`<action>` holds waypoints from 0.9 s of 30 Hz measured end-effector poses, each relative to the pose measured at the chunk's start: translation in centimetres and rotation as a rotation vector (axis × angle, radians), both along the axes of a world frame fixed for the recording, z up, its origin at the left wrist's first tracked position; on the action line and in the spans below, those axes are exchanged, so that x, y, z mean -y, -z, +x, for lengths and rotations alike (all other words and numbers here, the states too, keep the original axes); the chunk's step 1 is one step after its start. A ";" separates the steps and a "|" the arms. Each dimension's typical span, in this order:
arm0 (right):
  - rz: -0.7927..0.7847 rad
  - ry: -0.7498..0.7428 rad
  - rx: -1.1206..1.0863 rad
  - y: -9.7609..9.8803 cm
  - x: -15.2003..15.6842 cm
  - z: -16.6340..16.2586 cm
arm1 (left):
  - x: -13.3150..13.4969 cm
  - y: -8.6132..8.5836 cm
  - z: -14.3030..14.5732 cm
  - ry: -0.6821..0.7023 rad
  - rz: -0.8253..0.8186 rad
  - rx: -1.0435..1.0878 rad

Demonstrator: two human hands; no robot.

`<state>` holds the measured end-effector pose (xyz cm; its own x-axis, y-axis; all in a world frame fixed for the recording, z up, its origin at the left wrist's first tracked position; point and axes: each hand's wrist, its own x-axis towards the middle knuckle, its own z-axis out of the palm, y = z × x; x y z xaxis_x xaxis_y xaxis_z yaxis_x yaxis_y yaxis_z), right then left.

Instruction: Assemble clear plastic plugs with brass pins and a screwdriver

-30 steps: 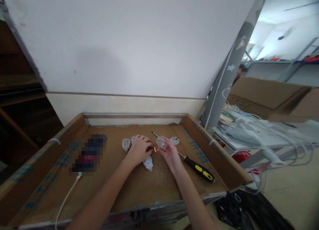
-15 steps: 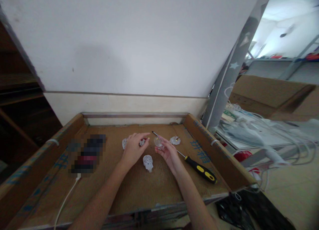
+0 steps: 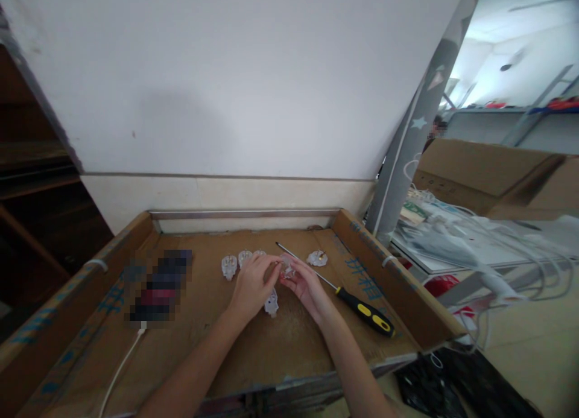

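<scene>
Head view: left hand [image 3: 251,280] has rejoined right hand [image 3: 306,283], both now pinching the clear plug shell [image 3: 286,265], so fitting resumes.

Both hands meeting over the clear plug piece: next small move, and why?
Probably seat the small part into the clear plug shell: the left hand has its fingertips against the shell, which the right hand holds up off the cardboard tray. The screwdriver lies untouched beside the right wrist.
</scene>
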<state>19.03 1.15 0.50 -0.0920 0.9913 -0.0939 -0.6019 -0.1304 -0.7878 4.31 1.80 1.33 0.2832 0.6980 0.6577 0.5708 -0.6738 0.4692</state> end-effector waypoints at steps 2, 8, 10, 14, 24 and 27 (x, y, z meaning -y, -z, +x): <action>0.002 -0.007 -0.006 0.0 0.0 0.1 | -0.1 0.1 0.0 0.013 -0.019 0.016; 0.003 -0.006 -0.024 0.2 0.0 0.3 | -0.1 0.4 0.0 0.022 -0.024 0.057; 0.003 -0.004 -0.027 0.2 0.0 0.3 | -0.1 0.4 0.0 0.017 -0.023 0.054; 0.000 -0.007 -0.022 0.3 0.0 0.3 | -0.1 0.3 0.0 0.036 0.005 0.004; -0.031 -0.044 -0.020 0.1 -0.1 0.4 | 0.0 0.1 0.1 0.083 0.044 -0.067; -0.028 -0.002 -0.030 0.2 -0.2 0.5 | 0.0 -0.1 0.0 0.063 0.045 -0.043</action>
<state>19.53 1.32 0.30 -0.0974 0.9881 -0.1188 -0.6249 -0.1536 -0.7654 4.26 1.82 1.44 0.3539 0.6480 0.6744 0.5459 -0.7286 0.4136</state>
